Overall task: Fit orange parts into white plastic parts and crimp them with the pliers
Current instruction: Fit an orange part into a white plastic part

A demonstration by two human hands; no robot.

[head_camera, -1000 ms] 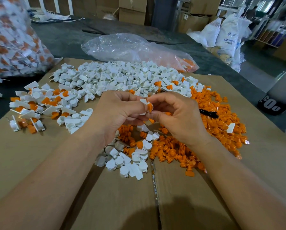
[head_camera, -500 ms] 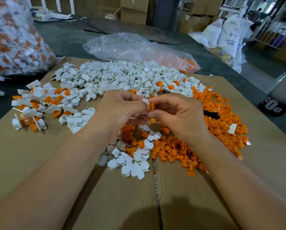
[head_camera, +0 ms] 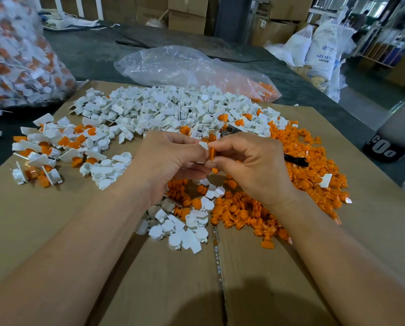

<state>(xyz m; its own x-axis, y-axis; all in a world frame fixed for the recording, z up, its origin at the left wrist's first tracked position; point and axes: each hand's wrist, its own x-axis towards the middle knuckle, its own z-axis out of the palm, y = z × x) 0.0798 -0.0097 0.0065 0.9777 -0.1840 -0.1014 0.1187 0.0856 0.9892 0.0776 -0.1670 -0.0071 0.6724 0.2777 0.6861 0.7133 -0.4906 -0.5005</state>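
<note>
- Far left, a clear bag of assembled parts (head_camera: 13,55) bulges on the dark table; the pieces inside are too many to count.
- On the cardboard sheet (head_camera: 55,231), a loose group of white-and-orange pieces (head_camera: 51,147) lies left of the hands, several dozen at a rough look.
- A broad pile of white plastic parts (head_camera: 173,109) spreads across the far side of the cardboard, far too many to count. A smaller scatter of them lies near the wrists.
- Behind that pile is one more clear plastic bag (head_camera: 185,64), mostly slack, with orange pieces in its right end.
- The left hand (head_camera: 168,158) is curled, with thumb and fingertips pinching one white part (head_camera: 203,145). The part's flat tab shows at the top.
- Just right of it, and touching or nearly so, is one orange part (head_camera: 211,154). Its long axis stands close to upright, edge-on to the camera.
- The right hand (head_camera: 250,165) is curled too, pinching that orange part between thumb and forefinger. The other fingers are folded in.
- Both hands hover above the cardboard, where the white and orange piles meet.
- One pair of pliers (head_camera: 295,160) lies on the orange pile. Its black handle pokes out to the right of the right hand, and the rest is hidden.
- The pile of orange parts (head_camera: 314,165) runs from under the hands to the right, uncountable.
- Far right, white sacks (head_camera: 321,50) stand on the floor.
</note>
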